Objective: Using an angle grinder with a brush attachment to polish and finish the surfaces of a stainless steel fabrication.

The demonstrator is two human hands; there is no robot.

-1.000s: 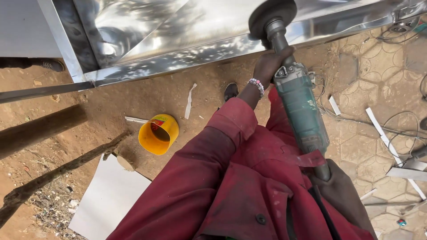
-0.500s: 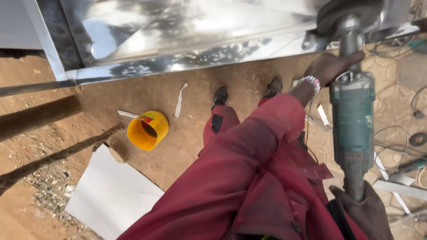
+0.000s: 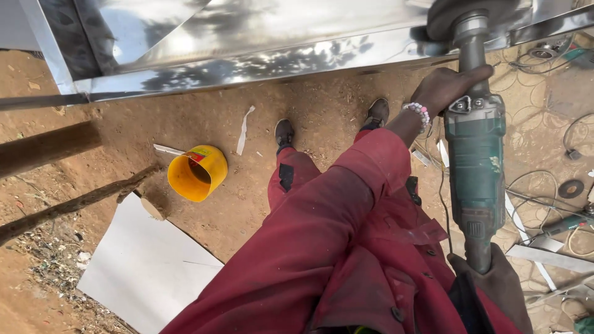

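2 hands hold 1 green angle grinder (image 3: 475,167). The left hand (image 3: 447,86) wraps its grip around the neck near the head; the right hand (image 3: 495,287), gloved, closes its grip on the rear handle. The grinder's disc (image 3: 461,15) meets the polished steel sheet (image 3: 247,43). A yellow bucket (image 3: 198,173) lies on the dirt ground.

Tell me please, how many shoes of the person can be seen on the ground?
2. One dark shoe stands on the bare soil beside the yellow bucket; the other shoe is further right, near the left hand. None seems hidden.
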